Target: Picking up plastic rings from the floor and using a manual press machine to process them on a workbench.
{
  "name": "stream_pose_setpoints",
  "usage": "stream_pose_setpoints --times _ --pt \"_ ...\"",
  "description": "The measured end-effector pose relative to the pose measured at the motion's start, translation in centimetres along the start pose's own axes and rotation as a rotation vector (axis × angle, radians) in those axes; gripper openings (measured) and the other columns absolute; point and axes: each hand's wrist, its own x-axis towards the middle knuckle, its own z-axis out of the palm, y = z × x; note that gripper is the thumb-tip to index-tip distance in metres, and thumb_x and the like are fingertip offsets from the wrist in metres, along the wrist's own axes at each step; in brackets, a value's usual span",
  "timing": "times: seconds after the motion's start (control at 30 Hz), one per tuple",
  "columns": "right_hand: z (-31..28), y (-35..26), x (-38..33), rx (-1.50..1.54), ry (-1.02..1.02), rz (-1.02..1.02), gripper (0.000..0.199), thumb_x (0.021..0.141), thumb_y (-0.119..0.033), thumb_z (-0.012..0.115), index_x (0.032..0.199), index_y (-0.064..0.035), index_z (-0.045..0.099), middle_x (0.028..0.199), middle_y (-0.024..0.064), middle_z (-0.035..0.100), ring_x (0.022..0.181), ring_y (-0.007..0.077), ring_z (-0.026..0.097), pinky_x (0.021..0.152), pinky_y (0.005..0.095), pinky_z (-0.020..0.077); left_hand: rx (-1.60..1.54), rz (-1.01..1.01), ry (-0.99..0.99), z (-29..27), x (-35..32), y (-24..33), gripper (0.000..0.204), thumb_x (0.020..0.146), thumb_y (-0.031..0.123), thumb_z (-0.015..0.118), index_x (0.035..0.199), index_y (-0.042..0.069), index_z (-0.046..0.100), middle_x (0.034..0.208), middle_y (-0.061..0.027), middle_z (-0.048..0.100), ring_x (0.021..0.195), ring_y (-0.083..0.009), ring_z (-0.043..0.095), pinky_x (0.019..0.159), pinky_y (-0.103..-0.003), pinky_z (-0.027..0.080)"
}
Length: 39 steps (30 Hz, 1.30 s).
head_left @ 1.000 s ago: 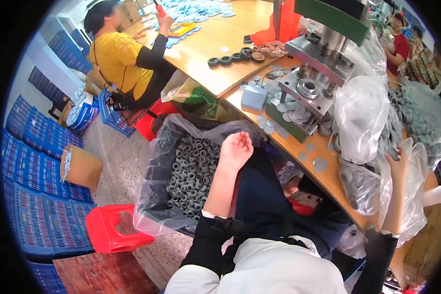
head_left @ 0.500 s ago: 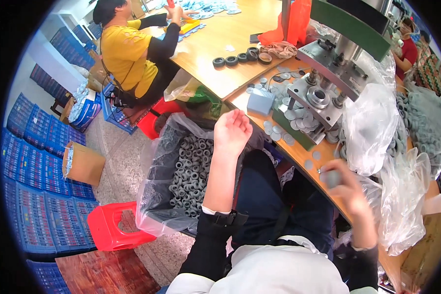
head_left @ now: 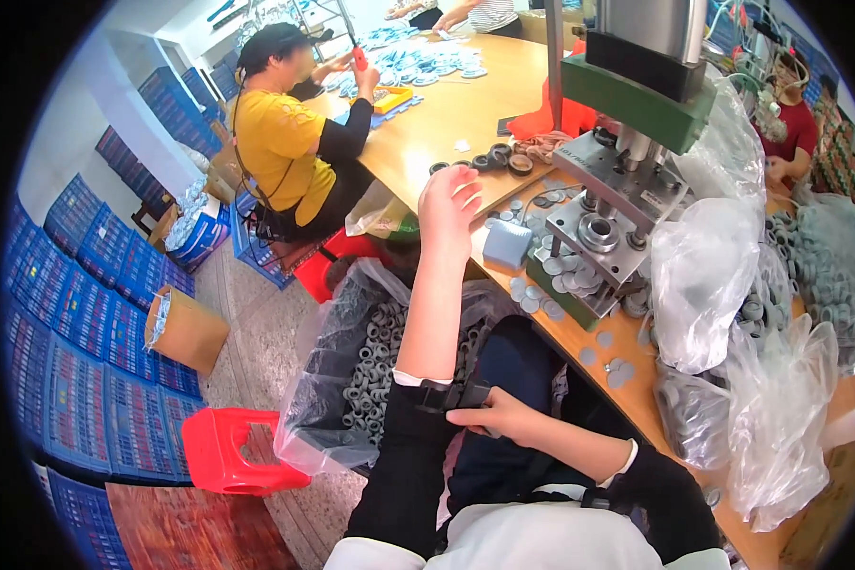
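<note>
My left hand (head_left: 451, 204) is raised beside the table's corner, palm turned up, fingers loosely bent and apart, holding nothing. Around that wrist, over a black sleeve, sits a black wrist strap (head_left: 437, 396) with a small dark box on it. My right hand (head_left: 503, 415) reaches across my lap and grips this strap, thumb on the near side; its fingertips are partly hidden. Below my left forearm stands a bin lined with clear plastic (head_left: 304, 408), full of grey rings (head_left: 366, 380). Grey discs (head_left: 619, 372) lie at the table edge to the right.
A green and steel press (head_left: 608, 223) stands on the wooden table (head_left: 494, 76), with a grey-blue box (head_left: 507, 244) and loose discs beside it. Clear plastic bags (head_left: 703, 285) crowd the right. A person in yellow (head_left: 280, 142) works at far left. A red stool (head_left: 233, 451) and blue crates (head_left: 76, 399) are left.
My right hand has left the table edge, where it held a grey round piece, and now grips the strap on my left wrist. More discs lie at that edge. The view has shifted.
</note>
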Motion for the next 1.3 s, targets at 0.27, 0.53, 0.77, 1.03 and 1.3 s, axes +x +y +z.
stream_pose_setpoints --times 0.27,0.53,0.77,1.03,1.3 --pt "1.9 -1.5 -2.1 -0.017 0.231 -0.059 0.047 0.07 -0.035 0.07 0.091 0.006 0.062 0.077 0.0064 0.062 0.061 0.0113 0.054 0.056 0.0265 0.0443 1.257 1.032 -0.055 -2.8 1.7 -6.1 0.007 0.075 0.011 0.055 0.076 0.004 0.053 0.074 -0.0106 0.055 0.067 -0.0265 0.055 0.06 -0.036 0.042" --pt "1.5 -2.0 -1.7 -0.193 0.031 0.17 0.047 0.072 -0.044 0.067 0.083 0.0012 0.06 0.063 0.0031 0.052 0.056 0.0108 0.046 0.05 0.0263 0.0383 1.328 1.007 -0.343 -4.7 -0.5 -8.5 0.005 0.071 0.009 0.059 0.073 0.005 0.057 0.072 -0.0083 0.055 0.068 -0.0252 0.056 0.06 -0.035 0.046" --pt "-6.1 -2.4 -6.6 -0.117 0.257 -0.093 0.049 0.074 -0.025 0.068 0.111 -0.0037 0.045 0.103 0.0124 0.042 0.083 0.0147 0.051 0.071 0.024 0.0437 0.662 0.33 -0.251 -5.6 -2.0 -10.3 0.012 0.08 0.009 0.06 0.088 0.0 0.059 0.075 -0.0067 0.063 0.067 -0.0129 0.06 0.062 -0.024 0.046" --pt "-10.4 -10.3 -10.6 -0.179 0.62 -0.738 0.056 0.07 -0.003 0.071 0.118 -0.0016 0.043 0.108 0.0068 0.05 0.104 0.0165 0.049 0.088 0.0309 0.0422 0.747 0.596 -0.528 2.9 -2.6 -7.6 0.036 0.072 0.013 0.068 0.104 0.004 0.054 0.098 -0.0058 0.058 0.088 -0.0157 0.056 0.076 -0.028 0.043" --pt "-13.4 -10.9 -6.3 -0.275 1.092 -0.77 0.05 0.065 0.001 0.073 0.108 0.0019 0.045 0.103 0.012 0.056 0.095 0.0183 0.057 0.081 0.0308 0.0467 0.794 0.43 -0.707 5.6 -1.2 -8.2 0.054 0.066 0.019 0.073 0.112 0.005 0.049 0.113 -0.012 0.052 0.104 -0.0245 0.05 0.087 -0.034 0.038"
